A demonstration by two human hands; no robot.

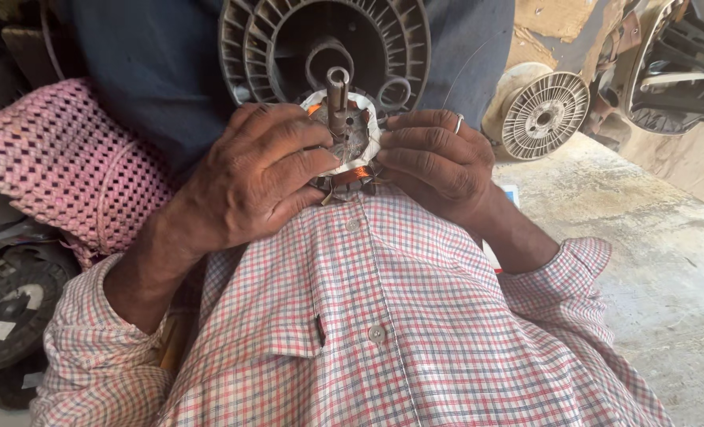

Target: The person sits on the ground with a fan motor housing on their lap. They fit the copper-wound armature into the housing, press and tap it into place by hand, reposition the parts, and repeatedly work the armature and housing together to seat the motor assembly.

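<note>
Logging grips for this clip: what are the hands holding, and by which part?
Both hands, left hand and right hand, grip a small motor armature by its rim sides.

I sit over a pale concrete floor [668, 261], dusty and rough, bright in daylight along my right. At its far edge a round ribbed fan cover [543, 115] leans against a worn wall [558, 20] with peeling patches, and beside that, in the top right corner, lies a dark motor housing [680, 71]. To my left sits a pink woven seat [59, 166], with a black wheel [16, 304] below it in shadow.
</note>
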